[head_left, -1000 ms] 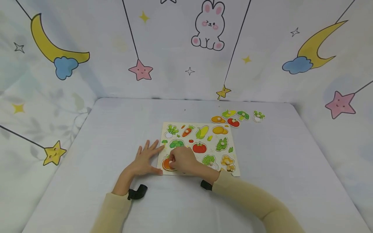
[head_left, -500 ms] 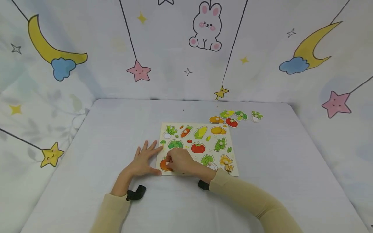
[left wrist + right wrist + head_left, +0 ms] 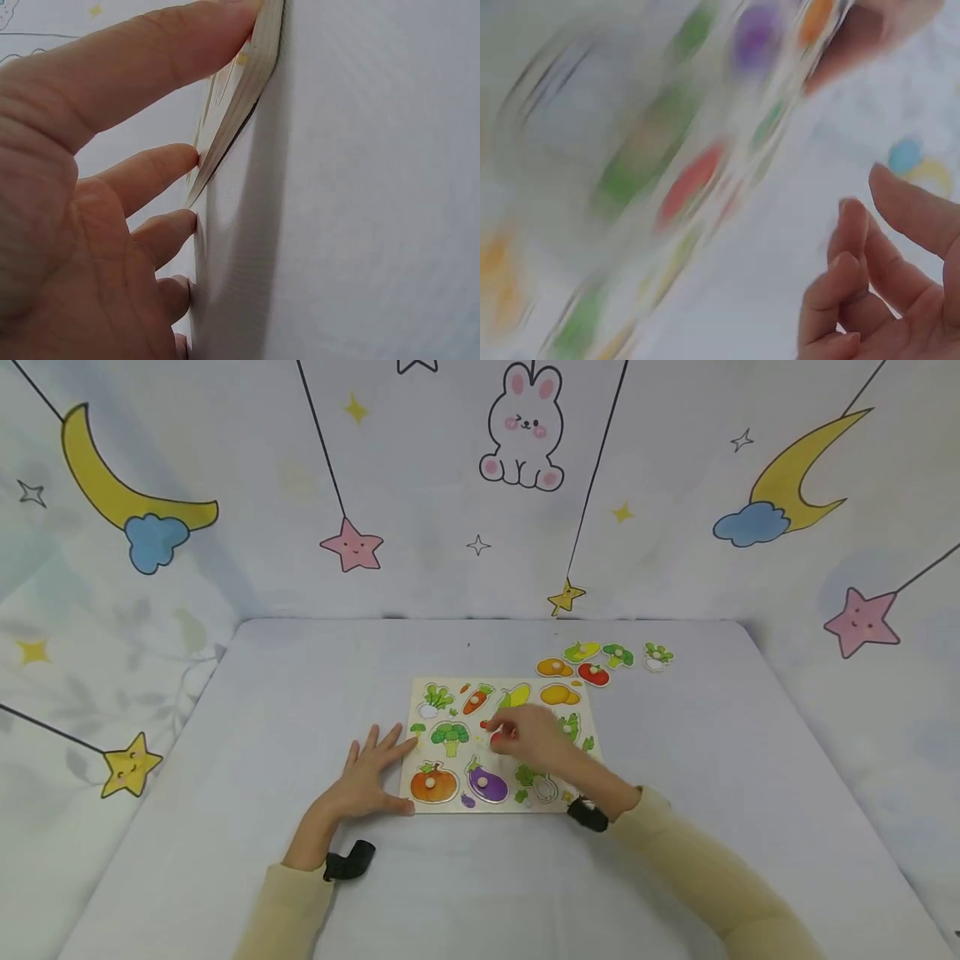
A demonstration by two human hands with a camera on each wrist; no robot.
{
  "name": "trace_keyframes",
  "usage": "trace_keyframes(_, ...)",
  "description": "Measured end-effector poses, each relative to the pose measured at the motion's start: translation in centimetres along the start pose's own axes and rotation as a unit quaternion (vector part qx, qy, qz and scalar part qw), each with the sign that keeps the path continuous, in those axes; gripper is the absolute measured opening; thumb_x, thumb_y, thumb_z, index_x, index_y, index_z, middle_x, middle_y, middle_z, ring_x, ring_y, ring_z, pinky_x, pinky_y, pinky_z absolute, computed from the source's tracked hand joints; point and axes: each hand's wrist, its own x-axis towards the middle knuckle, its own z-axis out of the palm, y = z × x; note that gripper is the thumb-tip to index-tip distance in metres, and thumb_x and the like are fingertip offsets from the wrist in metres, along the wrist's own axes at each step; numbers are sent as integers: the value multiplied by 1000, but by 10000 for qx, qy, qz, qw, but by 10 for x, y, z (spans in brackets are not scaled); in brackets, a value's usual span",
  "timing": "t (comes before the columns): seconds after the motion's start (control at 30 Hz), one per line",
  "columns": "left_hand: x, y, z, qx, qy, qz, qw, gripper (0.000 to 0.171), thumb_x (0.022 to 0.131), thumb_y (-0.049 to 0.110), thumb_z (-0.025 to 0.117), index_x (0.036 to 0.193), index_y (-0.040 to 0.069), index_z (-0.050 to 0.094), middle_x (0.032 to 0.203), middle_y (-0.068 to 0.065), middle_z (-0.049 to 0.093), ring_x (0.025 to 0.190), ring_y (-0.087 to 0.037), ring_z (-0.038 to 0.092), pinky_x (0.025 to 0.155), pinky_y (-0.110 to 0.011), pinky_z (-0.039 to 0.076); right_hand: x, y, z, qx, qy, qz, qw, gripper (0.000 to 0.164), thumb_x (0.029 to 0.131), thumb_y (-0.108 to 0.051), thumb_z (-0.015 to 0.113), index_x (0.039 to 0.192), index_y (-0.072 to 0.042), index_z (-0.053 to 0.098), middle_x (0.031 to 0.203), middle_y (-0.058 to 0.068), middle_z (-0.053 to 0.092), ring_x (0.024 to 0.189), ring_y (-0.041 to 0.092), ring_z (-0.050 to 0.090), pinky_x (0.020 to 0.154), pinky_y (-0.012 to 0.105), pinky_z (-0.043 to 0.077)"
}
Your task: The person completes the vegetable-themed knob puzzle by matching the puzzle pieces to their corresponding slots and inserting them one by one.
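My left hand [image 3: 366, 779] lies with fingers spread at the left edge of a vegetable puzzle board [image 3: 442, 808]. In the left wrist view its thumb [image 3: 172, 45] and one fingertip touch the board's edge [image 3: 259, 67]. My right hand [image 3: 536, 737] hovers over the middle of the board, covering much of the tomato picture. The right wrist view shows its thumb [image 3: 919, 214] and bent fingers apart, with nothing between them. A pumpkin piece [image 3: 444, 787] sits in its slot at the lower left, beside an eggplant piece [image 3: 495, 787]. A carrot piece [image 3: 475, 702] is seated near the top.
Behind the board's far right corner lie loose knobbed pieces: a potato [image 3: 550, 668], corn [image 3: 581, 652], tomato [image 3: 596, 675], broccoli [image 3: 618, 657] and white radish [image 3: 657, 657]. A patterned cloth backdrop [image 3: 435, 585] rises beyond the white table [image 3: 315, 677].
My right hand has let go of the pumpkin piece and moved right and away over the board, uncovering the pumpkin and eggplant. The left hand keeps its place at the board's edge.
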Motion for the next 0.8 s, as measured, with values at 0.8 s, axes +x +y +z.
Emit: trace_keyframes(0.8, -2, 0, 0, -91, 24, -64, 9999, 100, 64, 30, 88, 150, 13, 40, 164, -16, 15, 150, -44, -9, 117, -63, -14, 23, 235, -139, 504, 1306, 3073, 9412, 51, 95, -25, 60, 140, -4, 48, 133, 29, 50, 121, 47, 43, 104, 66, 25)
